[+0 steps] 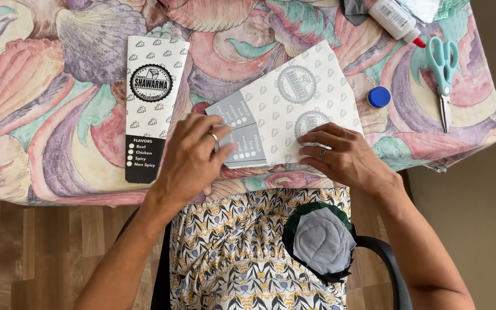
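Note:
A white paper sheet (294,106) printed with small grey icons and round emblems lies tilted on the table, its left end carrying grey panels. My left hand (193,158) presses fingertips on those grey panels at the sheet's near left corner. My right hand (343,155) lies flat on the sheet's near right edge, fingers spread. Both hands wear a ring. A second folded paper sleeve (150,103), white with a black round emblem and a black bottom panel, lies flat to the left, untouched.
The table wears a pastel shell-pattern cloth (58,115). At the far right lie teal-handled scissors (443,74), a white glue bottle with red tip (397,20) and a blue cap (379,96). A grey-green fabric round (322,241) rests on my patterned lap.

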